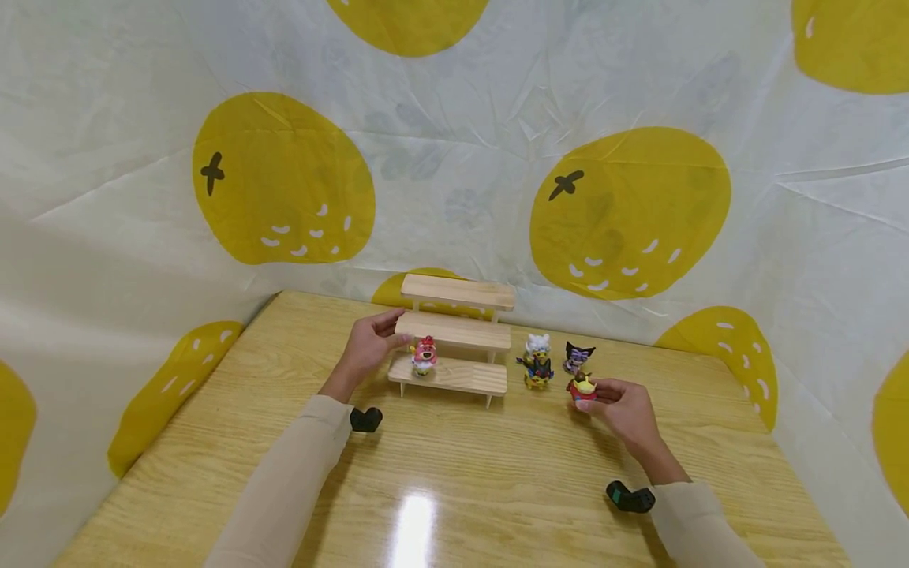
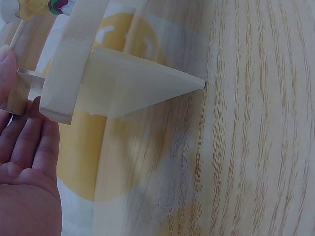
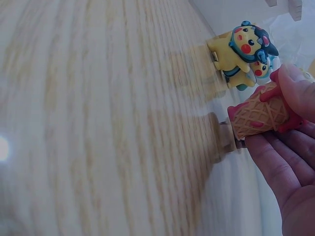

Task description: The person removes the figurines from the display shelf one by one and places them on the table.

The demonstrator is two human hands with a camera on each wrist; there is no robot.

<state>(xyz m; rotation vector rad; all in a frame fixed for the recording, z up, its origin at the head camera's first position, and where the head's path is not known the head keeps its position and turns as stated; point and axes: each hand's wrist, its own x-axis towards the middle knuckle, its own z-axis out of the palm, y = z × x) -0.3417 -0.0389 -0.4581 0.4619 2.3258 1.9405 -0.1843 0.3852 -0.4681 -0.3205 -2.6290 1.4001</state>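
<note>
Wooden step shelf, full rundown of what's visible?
The wooden step shelf is pale, unfinished-looking wood with three plank tiers rising toward the back wall, on thin legs. It stands upright on the table near the far edge. A small pink figure stands at the left end of its lowest tier. The left hand touches the left end of the middle tier; the left wrist view shows fingers beside a plank end.

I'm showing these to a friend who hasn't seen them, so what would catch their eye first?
Probably the wooden stepped stand at the back of the table, with a pink figure on its lowest step and the left hand at its end. To the right of the stand is a cluster of small figures, and the right hand pinches a red one with a waffle-cone base. Behind hangs a white sheet with big yellow fruit.
</note>
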